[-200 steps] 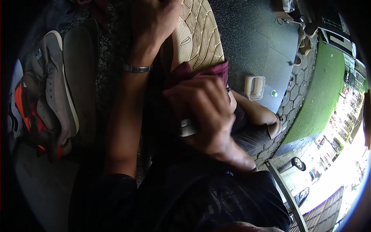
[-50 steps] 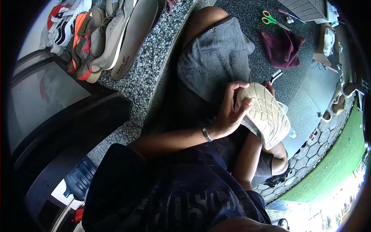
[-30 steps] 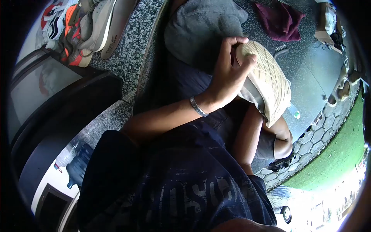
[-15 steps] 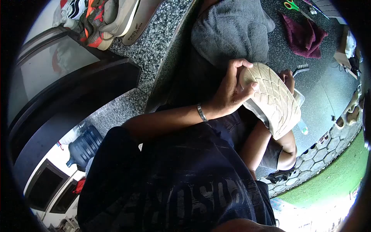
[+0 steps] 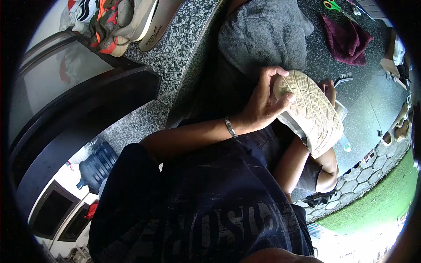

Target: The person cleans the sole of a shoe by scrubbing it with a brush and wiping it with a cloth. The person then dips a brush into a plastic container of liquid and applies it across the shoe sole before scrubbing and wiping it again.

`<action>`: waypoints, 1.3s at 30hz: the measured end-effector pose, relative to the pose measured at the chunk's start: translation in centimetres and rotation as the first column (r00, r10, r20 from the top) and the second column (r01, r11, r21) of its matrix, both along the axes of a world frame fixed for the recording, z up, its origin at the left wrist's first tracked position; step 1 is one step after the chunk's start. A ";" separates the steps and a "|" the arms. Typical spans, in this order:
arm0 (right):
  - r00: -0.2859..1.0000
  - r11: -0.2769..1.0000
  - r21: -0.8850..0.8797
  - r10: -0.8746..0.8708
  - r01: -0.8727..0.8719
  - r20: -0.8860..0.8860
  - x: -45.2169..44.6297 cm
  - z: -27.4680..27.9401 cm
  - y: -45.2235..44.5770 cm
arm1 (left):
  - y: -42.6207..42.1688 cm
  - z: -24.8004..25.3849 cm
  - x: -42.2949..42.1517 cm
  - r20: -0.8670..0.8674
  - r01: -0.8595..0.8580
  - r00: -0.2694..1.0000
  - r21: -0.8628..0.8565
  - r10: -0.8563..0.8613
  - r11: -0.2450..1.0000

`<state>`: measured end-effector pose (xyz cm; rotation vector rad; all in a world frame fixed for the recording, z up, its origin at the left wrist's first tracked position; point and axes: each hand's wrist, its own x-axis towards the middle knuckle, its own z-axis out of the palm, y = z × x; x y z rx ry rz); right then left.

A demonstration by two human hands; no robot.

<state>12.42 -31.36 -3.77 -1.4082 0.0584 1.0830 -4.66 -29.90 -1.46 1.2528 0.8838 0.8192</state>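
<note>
head-worn view (near), facing forward and down

Two hands (image 5: pixel 263 107), one shoe (image 5: pixel 312 115), apparently one brush (image 5: pixel 344 78)

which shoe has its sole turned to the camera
The shoe gripped by the left hand: its pale, patterned sole faces the camera, while the shoes at upper left show mainly sides and uppers.

in the grip, the shoe sole (image 5: pixel 313 111) looks matt and rubbery, with raised ridges. just behind the grip, the wristband (image 5: pixel 230 127) is shiny metal. beyond the grip, the grey towel (image 5: pixel 265 37) is fuzzy, matt cloth, the maroon cloth (image 5: pixel 346 41) similarly rough.
</note>
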 end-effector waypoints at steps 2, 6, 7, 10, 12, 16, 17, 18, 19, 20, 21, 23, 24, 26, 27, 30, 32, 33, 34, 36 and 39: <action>1.000 1.000 0.003 0.005 -0.006 0.006 0.4 -0.8 -0.4 | 0.0 0.0 0.0 0.003 -0.001 1.000 0.005 0.001 1.000; 0.960 0.969 0.142 -0.168 0.203 -0.225 0.4 -0.1 -0.1 | 0.1 -0.2 -0.4 0.001 0.042 0.999 -0.008 -0.042 0.999; 0.940 0.951 0.206 -0.162 0.230 -0.301 0.3 0.4 -0.4 | 0.2 -0.1 -0.5 -0.006 0.059 0.998 -0.009 -0.059 0.998; 0.885 0.895 0.383 -0.027 0.228 -0.464 0.0 1.7 -2.0 | 0.5 2.4 -1.3 0.023 0.130 0.992 -0.242 -0.128 0.962; 0.863 0.846 0.470 0.021 0.253 -0.505 -0.5 1.9 -2.3 | 0.8 4.6 -2.8 -0.156 0.187 0.967 -0.109 -0.203 0.976; 0.850 0.828 0.506 0.071 0.243 -0.523 0.0 -0.1 -2.4 | 0.3 7.5 -13.1 -0.732 0.162 0.649 0.397 0.206 0.903; 0.845 0.836 0.495 0.075 0.236 -0.530 0.2 0.0 -2.5 | 0.0 7.6 -15.1 -0.828 0.150 0.490 0.390 0.274 0.909; 0.838 0.845 0.483 0.082 0.228 -0.539 0.2 0.0 -2.4 | -0.1 7.0 -16.8 -0.862 0.187 0.355 0.446 0.363 0.875; 0.830 0.858 0.446 0.042 0.255 -0.556 -0.2 -0.3 -2.5 | -0.4 6.5 -18.2 -0.888 0.211 0.253 0.437 0.383 0.874; 0.821 0.868 0.408 0.001 0.282 -0.571 -0.5 -0.5 -2.4 | -0.4 6.4 -18.9 -0.904 0.231 0.149 0.426 0.401 0.875; 0.820 0.865 0.421 0.020 0.272 -0.572 -0.5 -0.4 -2.4 | -0.4 6.2 -19.4 -0.904 0.241 0.135 0.427 0.405 0.872; 0.806 0.790 0.573 0.184 0.219 -0.562 -0.5 -0.2 -1.9 | -0.1 6.0 -19.8 -0.904 0.263 0.115 0.426 0.411 0.865; 0.815 0.798 0.565 0.176 0.210 -0.552 -0.4 -0.3 -2.0 | -0.2 6.2 -19.6 -0.926 0.256 0.096 0.378 0.365 0.890; 0.835 0.805 0.561 0.165 0.193 -0.524 0.0 -0.6 -2.1 | 0.3 6.6 -18.9 -0.957 0.242 0.065 0.290 0.283 0.926; 0.820 0.782 0.588 0.187 0.209 -0.541 -0.1 -0.6 -2.0 | 0.3 6.4 -19.3 -0.945 0.257 0.074 0.325 0.317 0.910; 0.820 0.798 0.579 0.212 0.169 -0.532 0.5 -0.8 -2.2 | 0.4 6.5 -19.7 -0.944 0.337 0.042 0.321 0.326 0.885; 0.809 0.797 0.570 0.196 0.197 -0.554 0.7 -1.3 -2.2 | 0.5 7.0 -19.6 -0.943 0.380 0.007 0.309 0.332 0.872; 0.803 0.798 0.564 0.187 0.210 -0.565 0.7 -1.4 -2.2 | 0.6 7.4 -19.5 -0.945 0.394 -0.012 0.295 0.326 0.870; 0.810 0.801 0.565 0.190 0.199 -0.555 0.7 -1.4 -2.2 | 0.6 7.6 -19.5 -0.947 0.408 -0.030 0.280 0.319 0.869; 0.822 0.807 0.562 0.191 0.179 -0.536 0.5 -1.2 -2.3 | 0.4 7.8 -19.5 -0.951 0.399 -0.023 0.273 0.307 0.875; 0.820 0.800 0.575 0.207 0.171 -0.533 0.7 -1.0 -2.2 | 0.0 7.9 -20.0 -0.956 0.411 -0.019 0.261 0.294 0.873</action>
